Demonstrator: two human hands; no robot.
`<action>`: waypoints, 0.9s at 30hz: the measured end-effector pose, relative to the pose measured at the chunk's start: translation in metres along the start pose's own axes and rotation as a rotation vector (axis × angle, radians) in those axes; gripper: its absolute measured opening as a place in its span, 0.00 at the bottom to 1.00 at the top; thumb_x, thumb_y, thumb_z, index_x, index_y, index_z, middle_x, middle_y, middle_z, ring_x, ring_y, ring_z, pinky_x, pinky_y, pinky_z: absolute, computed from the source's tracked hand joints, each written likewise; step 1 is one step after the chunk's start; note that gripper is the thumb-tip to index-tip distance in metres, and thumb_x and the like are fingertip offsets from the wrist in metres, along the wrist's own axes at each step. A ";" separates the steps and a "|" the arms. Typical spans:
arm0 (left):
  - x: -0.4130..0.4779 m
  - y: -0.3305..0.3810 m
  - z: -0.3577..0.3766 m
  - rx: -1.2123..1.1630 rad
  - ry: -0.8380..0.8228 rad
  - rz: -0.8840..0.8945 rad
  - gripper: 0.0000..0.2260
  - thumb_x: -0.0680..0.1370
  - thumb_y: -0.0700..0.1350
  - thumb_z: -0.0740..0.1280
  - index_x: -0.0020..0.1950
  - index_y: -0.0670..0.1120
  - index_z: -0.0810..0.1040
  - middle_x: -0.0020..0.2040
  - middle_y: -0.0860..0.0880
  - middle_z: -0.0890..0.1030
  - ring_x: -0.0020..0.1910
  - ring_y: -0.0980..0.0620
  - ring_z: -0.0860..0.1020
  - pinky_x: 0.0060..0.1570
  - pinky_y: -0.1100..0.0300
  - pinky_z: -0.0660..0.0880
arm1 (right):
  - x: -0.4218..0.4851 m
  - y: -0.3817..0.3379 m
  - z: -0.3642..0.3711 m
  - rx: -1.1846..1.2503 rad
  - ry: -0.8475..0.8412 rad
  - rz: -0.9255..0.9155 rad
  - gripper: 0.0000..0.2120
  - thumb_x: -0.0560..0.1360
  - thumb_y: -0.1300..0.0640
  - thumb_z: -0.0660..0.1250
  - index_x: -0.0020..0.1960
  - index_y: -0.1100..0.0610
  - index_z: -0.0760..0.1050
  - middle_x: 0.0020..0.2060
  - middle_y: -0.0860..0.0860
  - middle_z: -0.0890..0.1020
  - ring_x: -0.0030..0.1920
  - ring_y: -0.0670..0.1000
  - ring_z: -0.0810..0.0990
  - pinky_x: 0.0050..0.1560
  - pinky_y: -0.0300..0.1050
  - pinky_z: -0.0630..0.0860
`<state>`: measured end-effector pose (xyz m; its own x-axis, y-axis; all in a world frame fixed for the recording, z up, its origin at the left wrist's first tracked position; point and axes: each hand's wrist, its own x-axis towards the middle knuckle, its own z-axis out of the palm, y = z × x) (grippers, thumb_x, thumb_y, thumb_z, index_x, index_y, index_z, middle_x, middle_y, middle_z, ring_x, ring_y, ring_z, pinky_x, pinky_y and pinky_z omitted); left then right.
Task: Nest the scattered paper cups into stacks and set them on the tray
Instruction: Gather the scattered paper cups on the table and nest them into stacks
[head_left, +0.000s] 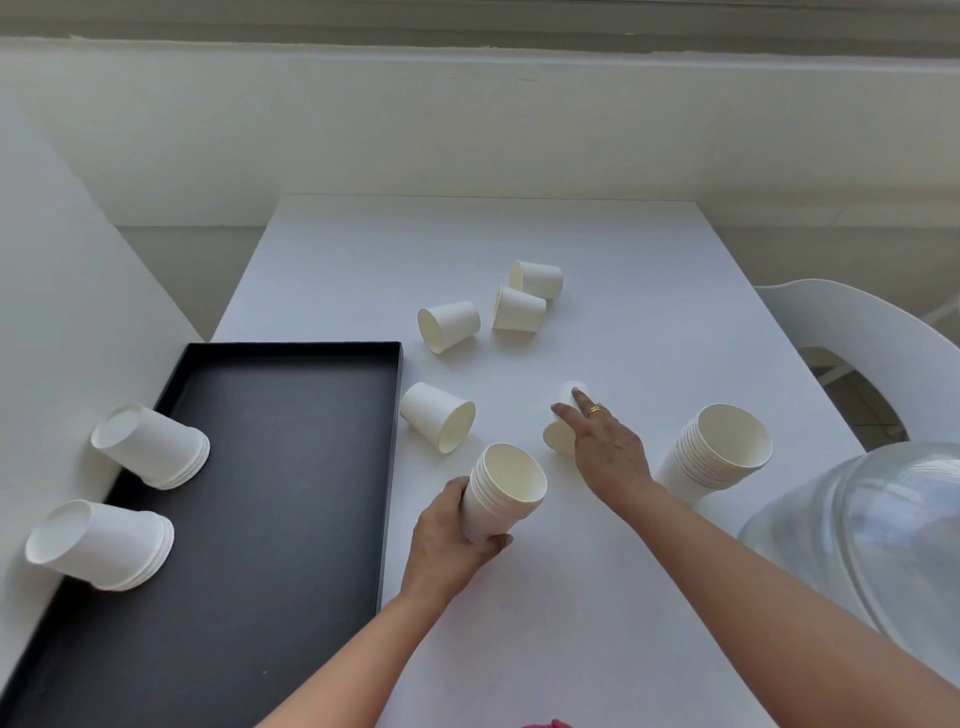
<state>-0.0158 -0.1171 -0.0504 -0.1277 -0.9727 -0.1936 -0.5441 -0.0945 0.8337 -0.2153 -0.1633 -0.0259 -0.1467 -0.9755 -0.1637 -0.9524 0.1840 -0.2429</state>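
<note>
Left hand (451, 531): curled round a held stack (503, 492) of nested paper cups, mouth up, raised just right of the tray's near-right rim.
Right hand (609, 453): stretched out further across the table, fingers fairly straight and laid over a lying cup (557, 437); thumb hidden, so cannot tell whether gripping or only touching.
Ring (595, 411): gold, on a finger of the right hand.
Tray (291, 467): black, shallow, on the left of the white table (519, 234).
Tray stacks: two, mouth down, along the tray's left edge; farther stack (150, 447), nearer stack (101, 545).
Right stack (722, 448): upright on the table, mouth up, right of the right hand and apart from it.
Loose cups: four on their sides, one (439, 415) just beside the tray's right rim, one (449, 326) past the tray's far-right corner, two more (519, 309) (537, 279) touching, farther off.
Clear dome (857, 545): near right edge, beside the right forearm.
White chair (857, 338): right of the table.
</note>
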 end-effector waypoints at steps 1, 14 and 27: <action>0.000 0.000 0.000 -0.003 -0.002 0.000 0.26 0.64 0.45 0.77 0.58 0.49 0.72 0.48 0.54 0.78 0.48 0.51 0.76 0.44 0.63 0.70 | -0.002 -0.001 -0.002 0.012 0.010 0.006 0.26 0.78 0.67 0.48 0.72 0.47 0.61 0.76 0.48 0.56 0.73 0.53 0.61 0.67 0.47 0.67; 0.000 0.000 -0.003 0.011 -0.001 0.009 0.26 0.64 0.45 0.77 0.59 0.49 0.72 0.50 0.53 0.79 0.49 0.51 0.76 0.45 0.62 0.70 | -0.003 -0.012 -0.034 0.538 0.279 0.162 0.20 0.77 0.64 0.53 0.63 0.48 0.73 0.56 0.55 0.79 0.55 0.58 0.76 0.52 0.48 0.72; 0.000 0.002 -0.004 0.028 0.009 -0.009 0.26 0.64 0.45 0.77 0.59 0.48 0.72 0.48 0.52 0.79 0.47 0.49 0.77 0.45 0.57 0.74 | -0.009 -0.028 -0.042 0.636 -0.037 0.023 0.16 0.78 0.54 0.57 0.63 0.42 0.74 0.47 0.46 0.75 0.49 0.50 0.73 0.47 0.41 0.70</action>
<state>-0.0134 -0.1185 -0.0470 -0.1156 -0.9738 -0.1960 -0.5680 -0.0970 0.8173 -0.1986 -0.1643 0.0224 -0.1453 -0.9677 -0.2060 -0.6024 0.2517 -0.7575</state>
